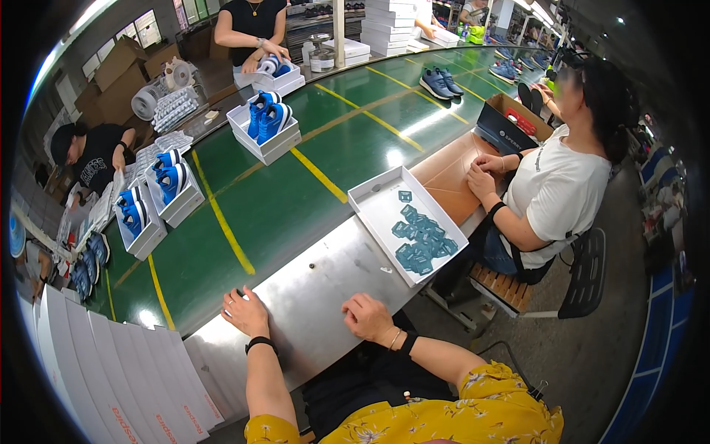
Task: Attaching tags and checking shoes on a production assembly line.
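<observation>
My left hand (pixel 246 312) rests on the bare metal worktop (pixel 314 277), its fingers spread and nothing in them. To its right, my right hand (pixel 368 319) hovers or lies over the same worktop with the fingers curled in; no object shows in it. Beyond my right hand sits a shallow white box lid (pixel 379 198), with a heap of small dark-teal tags (pixel 423 243) inside. One tag (pixel 404 196) lies apart from the heap.
A green conveyor (pixel 296 194) carries white boxes with blue shoes (pixel 268 120) and a loose dark-blue pair (pixel 441 83). White boxes (pixel 111 370) are stacked at my left. A co-worker (pixel 562 170) sits at right beside brown paper (pixel 447 170); others stand across the belt.
</observation>
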The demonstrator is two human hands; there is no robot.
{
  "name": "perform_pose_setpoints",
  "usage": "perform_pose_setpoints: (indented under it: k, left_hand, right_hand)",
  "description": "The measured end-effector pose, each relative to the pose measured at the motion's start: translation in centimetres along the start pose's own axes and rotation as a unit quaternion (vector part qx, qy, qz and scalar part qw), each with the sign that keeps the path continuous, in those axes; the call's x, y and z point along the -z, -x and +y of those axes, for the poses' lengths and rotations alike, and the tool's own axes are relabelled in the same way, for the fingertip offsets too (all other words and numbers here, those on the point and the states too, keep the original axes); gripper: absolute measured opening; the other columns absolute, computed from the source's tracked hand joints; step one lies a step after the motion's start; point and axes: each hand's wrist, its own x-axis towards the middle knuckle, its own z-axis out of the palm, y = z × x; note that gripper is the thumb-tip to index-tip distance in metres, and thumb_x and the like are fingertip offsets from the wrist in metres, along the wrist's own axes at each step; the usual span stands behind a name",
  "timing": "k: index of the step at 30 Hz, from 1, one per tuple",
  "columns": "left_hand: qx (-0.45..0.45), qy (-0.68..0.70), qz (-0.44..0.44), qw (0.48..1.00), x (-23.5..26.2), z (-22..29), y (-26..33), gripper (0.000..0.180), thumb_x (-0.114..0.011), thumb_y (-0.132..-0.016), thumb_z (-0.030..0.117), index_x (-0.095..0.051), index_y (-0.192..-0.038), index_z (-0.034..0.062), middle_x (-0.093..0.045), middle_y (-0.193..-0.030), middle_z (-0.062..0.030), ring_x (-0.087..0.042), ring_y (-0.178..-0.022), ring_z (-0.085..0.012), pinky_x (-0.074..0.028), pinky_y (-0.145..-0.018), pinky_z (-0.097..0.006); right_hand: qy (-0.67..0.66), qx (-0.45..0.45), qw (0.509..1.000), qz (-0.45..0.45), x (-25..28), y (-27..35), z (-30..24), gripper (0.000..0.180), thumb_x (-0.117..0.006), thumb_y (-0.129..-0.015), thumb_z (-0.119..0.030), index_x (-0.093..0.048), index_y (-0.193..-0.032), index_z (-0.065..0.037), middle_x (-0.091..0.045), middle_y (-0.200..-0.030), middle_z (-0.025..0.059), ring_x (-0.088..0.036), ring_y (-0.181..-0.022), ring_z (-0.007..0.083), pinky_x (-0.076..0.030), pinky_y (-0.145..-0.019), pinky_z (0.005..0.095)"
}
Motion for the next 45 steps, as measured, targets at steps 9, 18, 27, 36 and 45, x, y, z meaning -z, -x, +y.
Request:
perform_pose_setpoints:
  k: [9,18,27,36,45]
  left_hand:
    - [-0.015,0.005,0.020,1.000,-0.4,0.0,0.1,0.047,-0.047,-0.104,0.040,-0.062,-0.129,0.0036,-0.057,-0.140,-0.0134,-0.048,-0.135,-0.0303,-0.026,-0.118,-0.049]
    - [-0.015,-0.003,0.018,1.000,-0.1,0.2,0.3,0.046,-0.047,-0.104,0.039,-0.062,-0.128,0.0030,-0.057,-0.138,-0.0133,-0.050,-0.133,-0.0305,-0.028,-0.118,-0.049]
    - [-0.008,-0.007,0.020,1.000,-0.5,0.5,0.4,0.047,-0.047,-0.103,0.040,-0.062,-0.128,0.0033,-0.057,-0.139,-0.0129,-0.049,-0.134,-0.0306,-0.027,-0.118,-0.048]
    - [-0.017,0.002,0.031,0.999,-0.8,0.8,0.4,0.045,-0.048,-0.104,0.039,-0.062,-0.128,0.0033,-0.058,-0.138,-0.0128,-0.049,-0.133,-0.0307,-0.027,-0.118,-0.048]
    - [0.001,-0.012,-0.018,1.000,0.6,1.9,0.7,0.044,-0.047,-0.105,0.037,-0.061,-0.131,0.0038,-0.055,-0.139,-0.0119,-0.047,-0.134,-0.0285,-0.027,-0.120,-0.049]
  right_hand:
    - [0.001,-0.003,1.000,-0.005,0.2,0.1,0.3,0.009,-0.067,-0.080,-0.011,-0.063,-0.089,-0.012,-0.060,-0.089,0.0054,-0.063,-0.085,0.0264,-0.054,-0.071,0.0385]
    - [0.000,-0.002,1.000,-0.015,0.4,0.2,0.5,0.010,-0.067,-0.080,-0.011,-0.064,-0.090,-0.011,-0.060,-0.091,0.0057,-0.063,-0.087,0.0261,-0.054,-0.072,0.0379]
    - [-0.003,-0.009,1.000,-0.019,0.8,-0.1,0.6,0.010,-0.067,-0.080,-0.011,-0.063,-0.089,-0.011,-0.060,-0.090,0.0058,-0.063,-0.087,0.0258,-0.054,-0.072,0.0378]
    - [0.010,-0.014,1.000,-0.016,0.6,0.1,1.2,0.009,-0.066,-0.080,-0.011,-0.063,-0.089,-0.012,-0.061,-0.089,0.0049,-0.063,-0.086,0.0253,-0.054,-0.071,0.0380]
    - [0.009,-0.009,1.000,-0.021,0.8,0.1,1.3,0.009,-0.066,-0.081,-0.011,-0.063,-0.090,-0.011,-0.061,-0.091,0.0055,-0.063,-0.087,0.0259,-0.054,-0.072,0.0379]
